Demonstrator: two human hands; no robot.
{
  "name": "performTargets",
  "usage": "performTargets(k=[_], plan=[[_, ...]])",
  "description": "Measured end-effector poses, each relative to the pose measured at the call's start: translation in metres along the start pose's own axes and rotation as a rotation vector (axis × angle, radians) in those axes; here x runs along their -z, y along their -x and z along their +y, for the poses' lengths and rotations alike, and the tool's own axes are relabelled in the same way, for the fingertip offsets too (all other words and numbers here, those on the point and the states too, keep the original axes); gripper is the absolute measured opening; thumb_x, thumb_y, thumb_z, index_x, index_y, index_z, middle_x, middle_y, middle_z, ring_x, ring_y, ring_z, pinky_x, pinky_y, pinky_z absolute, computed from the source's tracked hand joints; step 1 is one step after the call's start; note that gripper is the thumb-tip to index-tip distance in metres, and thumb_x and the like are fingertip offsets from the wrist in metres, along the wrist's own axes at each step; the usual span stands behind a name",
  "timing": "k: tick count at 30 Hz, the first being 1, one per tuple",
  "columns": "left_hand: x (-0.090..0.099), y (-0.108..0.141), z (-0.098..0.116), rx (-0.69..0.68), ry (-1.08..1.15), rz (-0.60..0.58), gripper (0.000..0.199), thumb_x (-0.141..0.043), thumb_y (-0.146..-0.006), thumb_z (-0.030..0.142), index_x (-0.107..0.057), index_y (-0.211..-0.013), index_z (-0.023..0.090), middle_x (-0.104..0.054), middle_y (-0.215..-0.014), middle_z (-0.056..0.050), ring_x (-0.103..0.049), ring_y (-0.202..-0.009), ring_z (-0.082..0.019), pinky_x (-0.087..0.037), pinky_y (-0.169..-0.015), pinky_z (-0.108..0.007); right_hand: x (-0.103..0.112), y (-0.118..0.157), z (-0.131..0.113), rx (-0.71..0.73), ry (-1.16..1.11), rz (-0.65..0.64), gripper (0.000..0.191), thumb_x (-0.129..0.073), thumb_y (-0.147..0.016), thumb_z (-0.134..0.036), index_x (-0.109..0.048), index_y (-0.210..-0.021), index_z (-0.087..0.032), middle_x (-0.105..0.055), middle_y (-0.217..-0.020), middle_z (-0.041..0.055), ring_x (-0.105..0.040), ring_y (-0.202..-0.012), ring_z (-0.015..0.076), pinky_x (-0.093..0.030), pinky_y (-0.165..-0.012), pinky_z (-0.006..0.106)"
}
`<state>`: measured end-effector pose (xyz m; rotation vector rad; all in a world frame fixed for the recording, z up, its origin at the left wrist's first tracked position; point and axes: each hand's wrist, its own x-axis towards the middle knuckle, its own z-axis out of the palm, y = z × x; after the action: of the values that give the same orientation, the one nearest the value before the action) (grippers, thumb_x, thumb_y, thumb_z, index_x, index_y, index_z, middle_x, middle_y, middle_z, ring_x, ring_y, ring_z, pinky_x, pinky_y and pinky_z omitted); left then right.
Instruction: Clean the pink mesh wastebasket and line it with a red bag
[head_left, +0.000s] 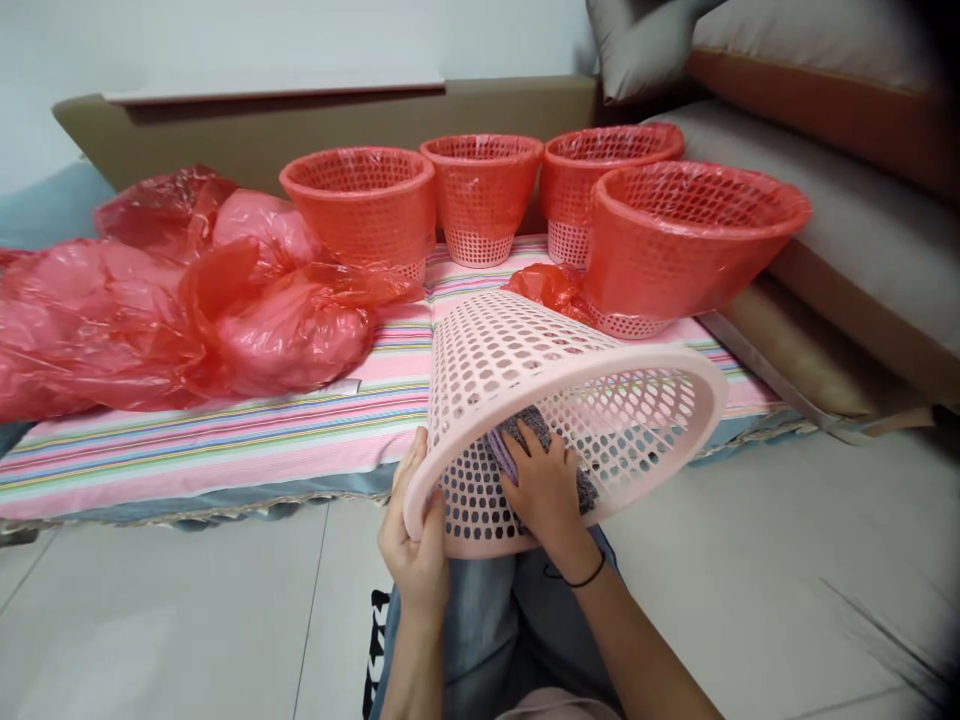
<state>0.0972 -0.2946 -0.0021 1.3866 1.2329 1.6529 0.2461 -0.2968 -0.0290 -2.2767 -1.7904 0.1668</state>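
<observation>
A pale pink perforated basket (517,350) lies tilted on its side above my lap, its wide mouth turned toward me and to the right. My left hand (417,530) grips its rim at the lower left, thumb over the edge. Inside the mouth, my right hand (541,480) presses a dark grey and purple cloth (529,418) against the inner wall, fingers bent over it. Part of the cloth is hidden under that hand.
Several baskets lined with red plastic, one at the right front (667,250), stand on a striped sofa cover (262,440). Red plastic bags (150,320) bulge at the left. A small red plastic heap (551,285) lies behind the pink basket. Cushions (847,220) are stacked at right.
</observation>
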Motion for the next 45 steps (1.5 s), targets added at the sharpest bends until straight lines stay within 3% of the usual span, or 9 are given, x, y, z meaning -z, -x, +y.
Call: performTargets(k=[10,16,20,25,29,33,37,40,45], plan=[[-0.002,-0.001,-0.015,0.204,-0.201,0.282,0.031,-0.073,-0.074,0.035,-0.073,-0.098,0.015,-0.076,-0.085,-0.006,-0.071,-0.079,-0.022,-0.057,-0.075,-0.033,0.015,0.024,-0.029,0.193,-1.065,-0.157,0.051,-0.058,-0.079,-0.019,-0.062,-0.129,-0.025,-0.061,-0.136,0.0042,-0.055,-0.127,0.0205,-0.040,-0.112,0.042],[0.000,-0.010,-0.005,0.144,-0.267,0.244,0.030,-0.071,-0.074,0.034,-0.074,-0.097,0.015,-0.075,-0.082,-0.005,-0.069,-0.072,-0.021,-0.057,-0.071,-0.034,0.019,0.021,-0.014,0.171,-0.651,-0.173,0.056,-0.056,-0.070,-0.009,-0.067,-0.124,-0.020,-0.060,-0.137,0.0065,-0.053,-0.123,0.0259,-0.040,-0.109,0.046],[0.005,-0.019,0.013,0.011,-0.230,0.086,0.031,-0.067,-0.078,0.026,-0.073,-0.108,0.021,-0.075,-0.101,-0.005,-0.069,-0.098,-0.026,-0.053,-0.093,-0.038,0.033,0.004,0.013,0.119,-0.239,-0.214,0.052,-0.057,-0.075,-0.012,-0.067,-0.124,-0.023,-0.057,-0.140,0.0046,-0.051,-0.113,0.0318,-0.044,-0.097,0.051],[0.008,-0.032,0.025,-0.063,-0.179,-0.060,0.035,-0.064,-0.079,0.019,-0.072,-0.112,0.026,-0.074,-0.106,-0.003,-0.064,-0.112,-0.027,-0.047,-0.105,-0.041,0.045,-0.013,0.031,0.041,0.044,-0.046,0.044,-0.052,-0.083,-0.015,-0.066,-0.125,-0.022,-0.052,-0.144,0.0081,-0.048,-0.111,0.0364,-0.041,-0.089,0.053],[0.004,-0.038,0.019,-0.077,-0.187,-0.087,0.037,-0.065,-0.079,0.019,-0.072,-0.114,0.026,-0.074,-0.106,-0.003,-0.067,-0.107,-0.026,-0.047,-0.105,-0.042,0.035,-0.015,0.021,0.034,-0.104,-0.068,0.043,-0.054,-0.081,-0.015,-0.067,-0.121,-0.019,-0.056,-0.140,0.0107,-0.051,-0.115,0.0340,-0.039,-0.097,0.052],[0.001,-0.036,0.015,-0.078,-0.167,-0.067,0.035,-0.064,-0.079,0.020,-0.072,-0.113,0.026,-0.074,-0.104,-0.003,-0.066,-0.109,-0.026,-0.047,-0.106,-0.043,0.024,-0.009,-0.008,0.162,-0.726,-0.202,0.043,-0.053,-0.076,-0.010,-0.071,-0.113,-0.021,-0.068,-0.124,0.0046,-0.060,-0.113,0.0232,-0.043,-0.103,0.040],[0.003,-0.033,0.014,-0.063,-0.184,-0.046,0.037,-0.064,-0.080,0.020,-0.070,-0.116,0.025,-0.074,-0.105,-0.003,-0.065,-0.111,-0.026,-0.046,-0.105,-0.041,0.017,-0.002,-0.028,0.070,-1.203,-0.283,0.042,-0.054,-0.078,-0.020,-0.070,-0.118,-0.021,-0.072,-0.116,0.0031,-0.065,-0.106,0.0231,-0.050,-0.097,0.039],[0.006,-0.032,0.012,-0.057,-0.211,-0.025,0.037,-0.064,-0.080,0.019,-0.070,-0.117,0.025,-0.073,-0.107,-0.004,-0.065,-0.111,-0.026,-0.046,-0.105,-0.039,0.011,0.005,-0.027,0.070,-1.131,-0.224,0.047,-0.057,-0.073,-0.019,-0.069,-0.119,-0.019,-0.068,-0.124,0.0058,-0.062,-0.115,0.0248,-0.045,-0.105,0.042],[0.007,-0.029,0.010,-0.048,-0.193,-0.019,0.038,-0.063,-0.081,0.019,-0.068,-0.118,0.025,-0.073,-0.110,-0.004,-0.064,-0.114,-0.026,-0.045,-0.106,-0.039,0.015,0.010,-0.001,0.103,-0.500,-0.145,0.050,-0.056,-0.073,-0.015,-0.068,-0.122,-0.019,-0.061,-0.135,0.0077,-0.057,-0.113,0.0267,-0.044,-0.103,0.046]])
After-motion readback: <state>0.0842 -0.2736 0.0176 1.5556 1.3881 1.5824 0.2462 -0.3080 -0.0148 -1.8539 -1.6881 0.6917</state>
